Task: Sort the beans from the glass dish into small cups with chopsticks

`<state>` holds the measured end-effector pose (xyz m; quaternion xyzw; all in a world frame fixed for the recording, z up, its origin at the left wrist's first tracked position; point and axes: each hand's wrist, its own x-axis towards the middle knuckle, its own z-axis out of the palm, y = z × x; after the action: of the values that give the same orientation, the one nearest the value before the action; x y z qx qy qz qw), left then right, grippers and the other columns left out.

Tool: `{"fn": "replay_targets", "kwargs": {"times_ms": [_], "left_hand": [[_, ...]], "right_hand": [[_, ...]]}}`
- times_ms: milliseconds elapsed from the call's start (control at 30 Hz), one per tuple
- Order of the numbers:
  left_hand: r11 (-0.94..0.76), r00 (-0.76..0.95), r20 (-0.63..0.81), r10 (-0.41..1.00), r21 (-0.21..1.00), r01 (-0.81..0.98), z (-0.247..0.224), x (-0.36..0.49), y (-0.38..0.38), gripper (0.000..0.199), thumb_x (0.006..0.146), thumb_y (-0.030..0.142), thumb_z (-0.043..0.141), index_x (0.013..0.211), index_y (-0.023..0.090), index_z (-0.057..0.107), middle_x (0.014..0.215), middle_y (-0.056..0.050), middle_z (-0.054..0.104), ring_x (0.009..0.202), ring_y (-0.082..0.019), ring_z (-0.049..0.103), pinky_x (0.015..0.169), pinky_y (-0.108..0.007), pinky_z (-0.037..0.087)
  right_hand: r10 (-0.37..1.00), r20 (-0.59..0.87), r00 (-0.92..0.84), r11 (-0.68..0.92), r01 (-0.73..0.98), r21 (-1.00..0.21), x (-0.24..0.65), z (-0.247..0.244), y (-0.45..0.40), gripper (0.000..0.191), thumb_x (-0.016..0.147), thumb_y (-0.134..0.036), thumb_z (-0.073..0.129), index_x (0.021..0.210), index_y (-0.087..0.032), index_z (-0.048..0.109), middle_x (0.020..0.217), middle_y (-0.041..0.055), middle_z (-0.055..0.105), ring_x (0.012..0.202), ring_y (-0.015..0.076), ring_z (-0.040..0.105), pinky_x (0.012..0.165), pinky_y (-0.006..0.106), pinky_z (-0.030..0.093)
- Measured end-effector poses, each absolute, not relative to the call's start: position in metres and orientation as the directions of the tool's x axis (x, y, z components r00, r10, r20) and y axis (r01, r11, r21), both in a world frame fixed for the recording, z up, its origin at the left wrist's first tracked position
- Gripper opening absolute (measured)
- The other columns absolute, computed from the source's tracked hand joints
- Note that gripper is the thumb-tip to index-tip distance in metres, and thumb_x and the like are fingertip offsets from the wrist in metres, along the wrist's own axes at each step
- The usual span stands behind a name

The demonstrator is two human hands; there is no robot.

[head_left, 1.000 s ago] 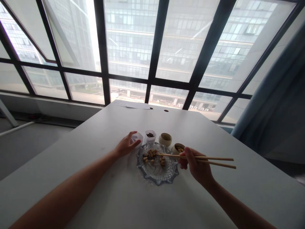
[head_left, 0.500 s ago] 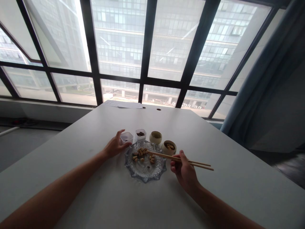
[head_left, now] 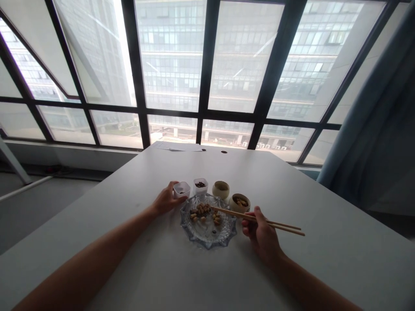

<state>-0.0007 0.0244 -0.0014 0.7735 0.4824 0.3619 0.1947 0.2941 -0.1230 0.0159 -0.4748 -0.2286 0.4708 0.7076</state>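
My left hand is wrapped round the left side of a small white square cup with a few dark bits in it. In my right hand is a pair of wooden chopsticks. Their tips reach over a scalloped glass plate, at the pile of nuts on it; whether they pinch anything is too small to tell. Behind the plate stand a second white cup with dark pieces, a beige round cup, and another beige cup with light brown pieces.
Everything stands on a large white table. White papers lie at its far edge, beside two round holes. Beyond are large windows, with a blue curtain on the right.
The view has shifted, so the scene sits further right in it. My left hand has closed round the left white cup. The right hand keeps the chopsticks over the plate.
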Motion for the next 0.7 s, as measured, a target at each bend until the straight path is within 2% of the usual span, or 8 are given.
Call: {"fn": "replay_targets", "kwargs": {"times_ms": [133,267,367,467,567,700], "left_hand": [[-0.523,0.262,0.467,0.845,0.616,0.588,-0.0044,0.0001,0.0258,0.064,0.071,0.048,0.072,0.12,0.017,0.046,0.099,-0.011,0.07,0.088,-0.025,0.068,0.08,-0.039,0.053],[-0.616,0.254,0.595,0.763,0.549,0.565,-0.0034,0.0023,0.0236,0.056,0.067,0.03,0.073,0.116,0.02,0.048,0.115,-0.012,0.066,0.104,-0.027,0.063,0.091,-0.042,0.051],[-0.654,0.282,0.618,0.734,0.53,0.54,0.0005,0.0037,0.0193,0.052,0.068,0.025,0.071,0.115,0.021,0.049,0.125,-0.012,0.062,0.115,-0.027,0.059,0.099,-0.043,0.048],[-0.682,0.302,0.638,0.708,0.509,0.525,0.0024,0.0041,0.0172,0.051,0.07,0.024,0.07,0.116,0.021,0.049,0.127,-0.013,0.062,0.118,-0.028,0.058,0.102,-0.044,0.046],[-0.657,0.29,0.621,0.728,0.512,0.552,0.0007,0.0038,0.0188,0.054,0.069,0.025,0.071,0.118,0.021,0.049,0.125,-0.013,0.062,0.115,-0.028,0.059,0.1,-0.045,0.047],[-0.483,0.22,0.453,0.864,0.625,0.613,-0.0036,0.0,0.0234,0.069,0.071,0.036,0.071,0.131,0.018,0.04,0.106,-0.011,0.068,0.095,-0.027,0.067,0.088,-0.045,0.052]], "right_hand": [[0.873,-0.12,0.473,0.105,-0.421,-0.901,0.2949,0.0174,-0.1229,0.058,0.049,-0.066,0.084,0.064,-0.014,0.063,0.045,0.0025,0.062,0.038,0.0106,0.052,0.035,0.02,0.041],[0.879,-0.074,0.471,0.126,-0.379,-0.917,0.2969,0.0168,-0.1224,0.059,0.05,-0.068,0.082,0.065,-0.014,0.063,0.045,0.0027,0.062,0.037,0.011,0.052,0.034,0.02,0.041],[0.883,-0.045,0.467,0.138,-0.351,-0.926,0.298,0.0157,-0.1224,0.059,0.05,-0.07,0.082,0.064,-0.015,0.064,0.045,0.0029,0.062,0.036,0.0114,0.052,0.034,0.021,0.04],[0.888,-0.029,0.459,0.145,-0.338,-0.93,0.2986,0.015,-0.1227,0.06,0.05,-0.07,0.081,0.064,-0.015,0.064,0.045,0.0034,0.062,0.036,0.012,0.052,0.034,0.022,0.04],[0.889,-0.024,0.458,0.146,-0.333,-0.931,0.2991,0.0152,-0.1228,0.059,0.05,-0.07,0.081,0.064,-0.014,0.064,0.045,0.0039,0.062,0.036,0.0128,0.052,0.034,0.022,0.04],[0.89,-0.02,0.456,0.15,-0.334,-0.931,0.2992,0.0166,-0.1232,0.057,0.054,-0.068,0.081,0.065,-0.015,0.064,0.045,0.0038,0.062,0.036,0.0127,0.052,0.035,0.023,0.04]]}}
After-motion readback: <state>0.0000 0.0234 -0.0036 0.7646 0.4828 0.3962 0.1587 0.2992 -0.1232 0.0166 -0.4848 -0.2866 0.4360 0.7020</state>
